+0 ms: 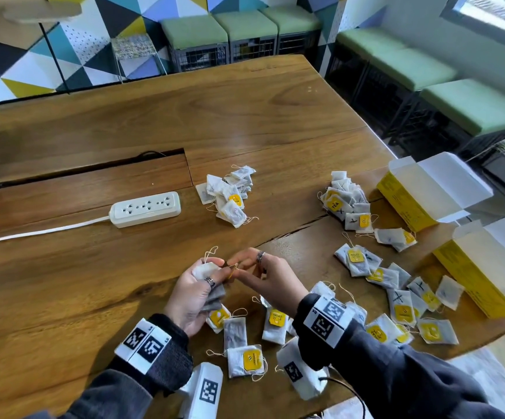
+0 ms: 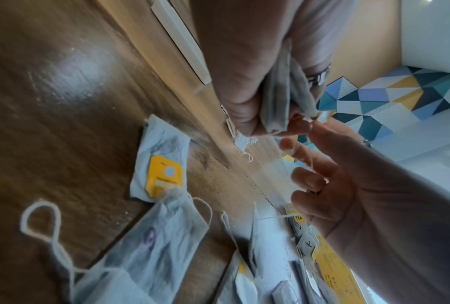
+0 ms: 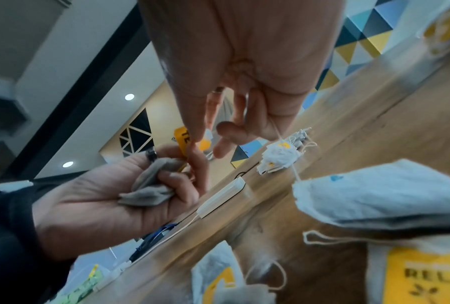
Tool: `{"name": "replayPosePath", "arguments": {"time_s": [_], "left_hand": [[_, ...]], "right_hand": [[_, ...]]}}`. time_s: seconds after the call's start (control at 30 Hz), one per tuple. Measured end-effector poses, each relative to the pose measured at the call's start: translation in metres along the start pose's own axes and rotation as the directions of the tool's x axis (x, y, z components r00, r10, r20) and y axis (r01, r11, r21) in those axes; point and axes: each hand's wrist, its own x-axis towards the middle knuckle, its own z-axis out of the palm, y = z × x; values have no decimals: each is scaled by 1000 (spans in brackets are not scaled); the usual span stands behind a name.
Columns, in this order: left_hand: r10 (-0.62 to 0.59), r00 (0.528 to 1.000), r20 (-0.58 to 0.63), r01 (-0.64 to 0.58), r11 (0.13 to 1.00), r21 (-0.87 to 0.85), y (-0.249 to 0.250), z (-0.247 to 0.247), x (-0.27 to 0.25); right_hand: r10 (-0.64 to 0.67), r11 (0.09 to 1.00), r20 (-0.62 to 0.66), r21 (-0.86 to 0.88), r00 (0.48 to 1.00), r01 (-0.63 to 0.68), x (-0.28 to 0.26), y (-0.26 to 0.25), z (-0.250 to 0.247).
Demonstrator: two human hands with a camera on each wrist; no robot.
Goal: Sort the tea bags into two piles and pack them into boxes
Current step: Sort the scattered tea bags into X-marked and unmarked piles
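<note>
My left hand (image 1: 207,275) grips a small bunch of white tea bags (image 1: 213,296) above the table's near side; the grey bags (image 2: 278,98) are squeezed in its curled fingers. Close beside it, my right hand (image 1: 243,267) pinches the yellow tag (image 3: 183,139) of one held bag between thumb and forefinger. One sorted pile (image 1: 230,195) lies mid-table, a second pile (image 1: 346,204) further right. Several loose tea bags (image 1: 396,297) are scattered near my right wrist. Two open yellow boxes (image 1: 405,201) (image 1: 472,273) stand at the right edge.
A white power strip (image 1: 145,208) with its cable lies left of the first pile, beside a cable slot in the wooden table (image 1: 64,282). Green-cushioned stools (image 1: 472,107) stand beyond the right table edge.
</note>
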Motion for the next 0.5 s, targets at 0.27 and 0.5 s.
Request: {"name": "replayPosePath", "arguments": {"time_s": [0.27,0.5], "left_hand": [[-20,1000,-18,21,997,80,6,-3,0],[-171,985,7,172,984,-54,6,-18,4]], "right_hand": [[-49,983,-35,175,998,55,-2,3,-7],[300,629,100,727,949,-275,1,9,-22]]}}
